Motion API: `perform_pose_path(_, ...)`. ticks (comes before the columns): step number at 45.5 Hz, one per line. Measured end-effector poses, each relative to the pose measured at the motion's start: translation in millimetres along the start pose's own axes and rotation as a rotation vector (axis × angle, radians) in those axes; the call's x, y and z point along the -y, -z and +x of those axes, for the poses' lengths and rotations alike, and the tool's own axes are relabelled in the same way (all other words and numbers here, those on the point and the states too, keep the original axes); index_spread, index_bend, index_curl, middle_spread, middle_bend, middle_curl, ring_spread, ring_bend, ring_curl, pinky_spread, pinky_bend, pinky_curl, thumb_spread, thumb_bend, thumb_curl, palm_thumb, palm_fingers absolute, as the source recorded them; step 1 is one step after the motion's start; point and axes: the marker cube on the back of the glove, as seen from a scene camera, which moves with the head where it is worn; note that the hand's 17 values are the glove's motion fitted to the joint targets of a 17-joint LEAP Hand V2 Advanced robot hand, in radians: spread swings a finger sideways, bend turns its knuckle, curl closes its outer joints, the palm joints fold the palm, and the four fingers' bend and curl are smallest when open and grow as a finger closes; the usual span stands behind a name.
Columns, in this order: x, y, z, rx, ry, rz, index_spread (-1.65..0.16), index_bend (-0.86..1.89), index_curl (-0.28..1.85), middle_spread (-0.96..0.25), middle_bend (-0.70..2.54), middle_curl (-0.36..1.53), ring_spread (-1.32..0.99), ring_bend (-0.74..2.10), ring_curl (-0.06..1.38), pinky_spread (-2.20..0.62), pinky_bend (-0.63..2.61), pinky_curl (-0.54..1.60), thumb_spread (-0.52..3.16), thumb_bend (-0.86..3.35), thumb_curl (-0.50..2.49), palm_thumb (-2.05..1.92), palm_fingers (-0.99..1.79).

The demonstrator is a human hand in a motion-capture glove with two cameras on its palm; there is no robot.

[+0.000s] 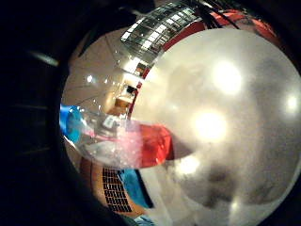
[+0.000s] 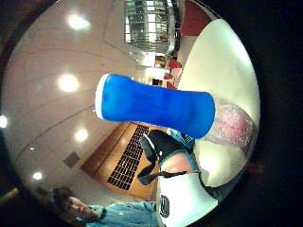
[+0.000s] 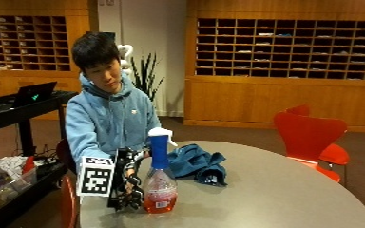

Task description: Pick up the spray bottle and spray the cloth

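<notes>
Tabletop (image 3: pixel 277 199): spray bottle (image 3: pixel 159 183) upright, nozzle rightward.

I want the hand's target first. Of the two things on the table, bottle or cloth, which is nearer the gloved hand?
The spray bottle: it stands upright right beside the gloved right hand; the blue cloth lies crumpled behind it.

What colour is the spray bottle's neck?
Blue, below a white trigger head; the spray bottle shows it best in the outside view.
</notes>
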Motion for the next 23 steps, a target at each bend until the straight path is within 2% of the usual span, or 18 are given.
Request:
perform_pose_path(7,7.2,-14.9,-1.2,-0.018,0.003,-0.148,-0.21,0.12,0.20,0.11,0.22,0.34,0.14,0.46,0.31,0.25,0.49,0.34,0.91,-0.05,0.32,0.50,0.17)
perform_pose_path(15,16.1,-27.5,-13.4,-0.037,0.016,-0.210,-0.19,0.09,0.18,0.08,0.29,0.35,0.08,0.54,0.32,0.24,0.47,0.33,0.89,-0.04,0.32,0.47,0.32)
perform_pose_path(23,28.7,-36.4,-28.1,-0.041,0.053,-0.229,-0.21,0.15,0.20,-0.05,0.38,0.38,-0.04,0.64,0.34,0.16,0.39,0.31,0.89,-0.02,0.33,0.51,0.75)
